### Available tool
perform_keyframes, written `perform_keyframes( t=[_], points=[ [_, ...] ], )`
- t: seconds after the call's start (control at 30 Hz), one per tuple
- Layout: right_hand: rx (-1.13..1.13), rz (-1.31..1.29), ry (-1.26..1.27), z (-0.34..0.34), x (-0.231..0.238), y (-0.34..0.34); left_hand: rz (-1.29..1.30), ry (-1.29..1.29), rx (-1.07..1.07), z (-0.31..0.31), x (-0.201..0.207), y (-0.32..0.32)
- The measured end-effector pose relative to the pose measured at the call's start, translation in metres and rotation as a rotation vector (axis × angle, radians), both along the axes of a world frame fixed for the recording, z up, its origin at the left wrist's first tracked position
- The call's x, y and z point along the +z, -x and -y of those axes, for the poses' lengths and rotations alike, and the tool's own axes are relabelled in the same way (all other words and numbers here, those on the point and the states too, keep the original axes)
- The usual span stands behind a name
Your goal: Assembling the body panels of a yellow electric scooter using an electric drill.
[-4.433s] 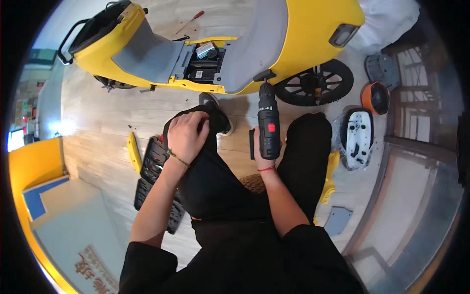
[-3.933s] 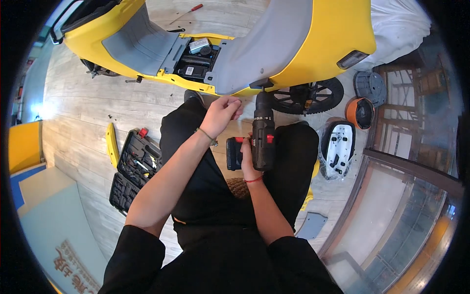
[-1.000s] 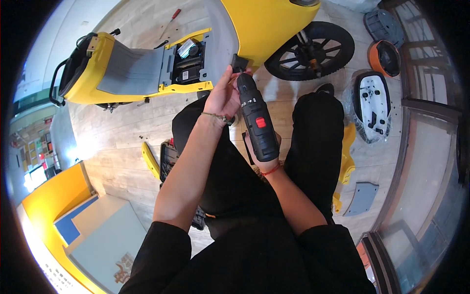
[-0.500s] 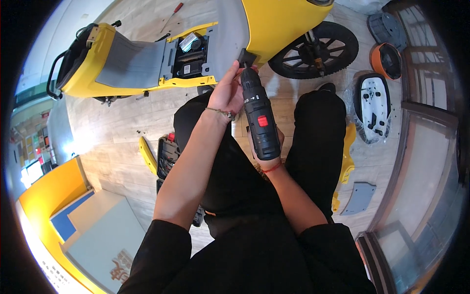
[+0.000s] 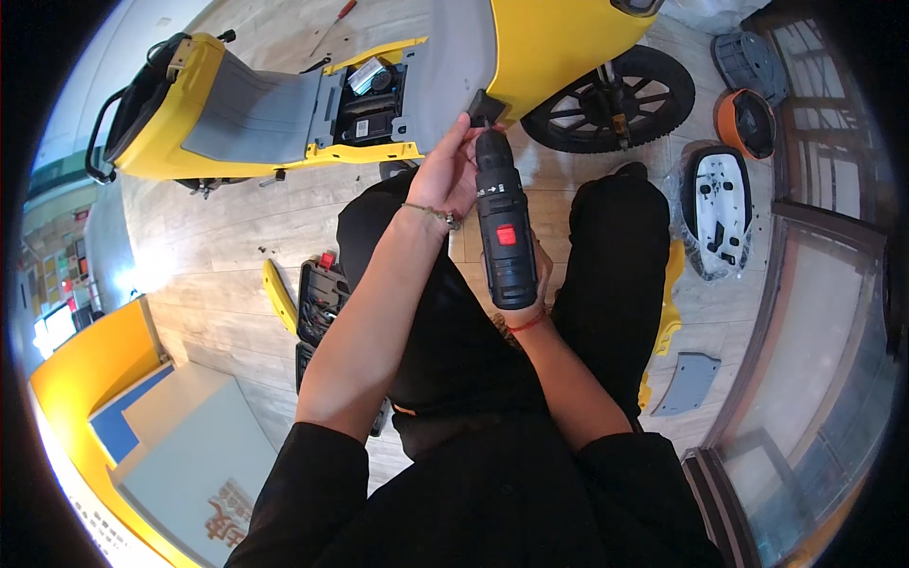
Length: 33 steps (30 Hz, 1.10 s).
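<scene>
My right hand point(image 5: 542, 270) is wrapped round the grip of a black cordless drill point(image 5: 506, 227) with a red button on top. The drill's chuck points away from me, at a small black block-shaped part point(image 5: 486, 107) on the near side of a yellow and grey electric scooter point(image 5: 379, 114). My left hand point(image 5: 447, 178) reaches in beside the chuck, its fingertips at the black part and apparently gripping it. Some left fingers are hidden behind the drill, as is the spot where its tip meets the part.
Right of my legs lie a white molded piece in plastic wrap point(image 5: 720, 210), an orange helmet point(image 5: 745, 123) and a grey panel point(image 5: 687, 382). An open tool case point(image 5: 320, 301) and a yellow trim piece point(image 5: 278, 295) are at left. A red-handled screwdriver point(image 5: 345, 11) lies beyond the scooter.
The drill has turned slightly more upright, its chuck shifting a little right. My left hand has moved slightly right with it and stays at the black part. The view has shifted slightly.
</scene>
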State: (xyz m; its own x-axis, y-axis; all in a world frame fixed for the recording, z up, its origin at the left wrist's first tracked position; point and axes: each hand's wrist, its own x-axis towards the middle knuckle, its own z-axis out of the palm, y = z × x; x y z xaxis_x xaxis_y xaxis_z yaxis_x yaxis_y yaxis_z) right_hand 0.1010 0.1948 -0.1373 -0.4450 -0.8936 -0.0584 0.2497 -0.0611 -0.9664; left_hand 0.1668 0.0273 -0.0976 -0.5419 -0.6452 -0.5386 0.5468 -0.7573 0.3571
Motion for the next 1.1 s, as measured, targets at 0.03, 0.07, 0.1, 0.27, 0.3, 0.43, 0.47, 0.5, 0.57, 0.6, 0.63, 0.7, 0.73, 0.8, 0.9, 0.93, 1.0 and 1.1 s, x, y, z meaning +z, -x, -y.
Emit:
perform_keyframes(
  t=[0.03,0.07,0.1,0.27,0.3,0.43,0.47,0.5,0.57,0.6,0.63,0.7,0.73,0.8,0.9,0.93,1.0,1.1],
  points=[
    [-0.016,0.484,-0.021,0.004,0.015,0.002,-0.015,-0.006,-0.023,0.001,-0.001,-0.001],
    [-0.032,0.967,-0.043,0.006,0.023,0.003,-0.030,-0.012,-0.047,0.001,-0.001,-0.002],
    [0.045,0.020,-0.220,0.002,0.006,0.004,-0.030,-0.012,-0.047,0.001,-0.002,-0.002],
    [-0.002,-0.767,-0.093,0.009,0.024,0.011,-0.074,-0.057,-0.038,0.003,-0.007,-0.004],
    [-0.004,-0.803,-0.103,0.009,0.025,0.013,-0.074,-0.057,-0.040,0.002,-0.007,-0.004],
    [0.078,-0.941,-0.307,0.011,0.029,0.011,0.229,0.069,0.016,-0.001,-0.005,-0.004],
    [0.078,-0.939,-0.307,0.011,0.027,0.011,0.395,0.146,0.081,-0.003,-0.002,-0.003],
    [0.087,-0.866,-0.284,0.011,0.023,0.012,0.397,0.146,0.081,-0.005,0.001,-0.004],
    [0.084,-0.796,-0.269,0.009,0.013,0.010,0.733,0.512,0.323,-0.010,0.009,-0.001],
    [0.054,-0.044,-0.243,0.008,0.003,0.003,0.730,0.512,0.316,-0.010,0.014,-0.001],
    [0.028,0.713,-0.189,0.011,0.002,-0.003,0.847,0.751,0.248,-0.008,0.026,-0.002],
    [0.096,0.427,-0.043,0.006,0.004,-0.006,0.939,1.107,0.140,0.000,0.032,-0.005],
    [0.072,-0.286,-0.110,0.008,0.026,-0.004,0.945,1.109,0.138,0.003,0.037,-0.004],
    [0.131,-0.151,-0.133,0.003,0.009,-0.006,0.985,1.307,0.053,0.006,0.046,-0.002],
    [0.156,0.316,-0.126,0.003,0.000,-0.002,1.131,1.477,-0.013,0.007,0.051,0.001],
    [0.134,0.657,-0.097,0.003,0.000,-0.001,1.239,1.601,-0.071,0.004,0.054,0.001],
    [0.152,1.222,0.093,0.008,-0.002,0.000,1.253,1.722,-0.065,0.002,0.052,0.008],
    [0.067,0.101,-0.192,0.011,-0.025,-0.008,1.093,1.358,0.090,0.010,0.043,0.008]
  ],
)
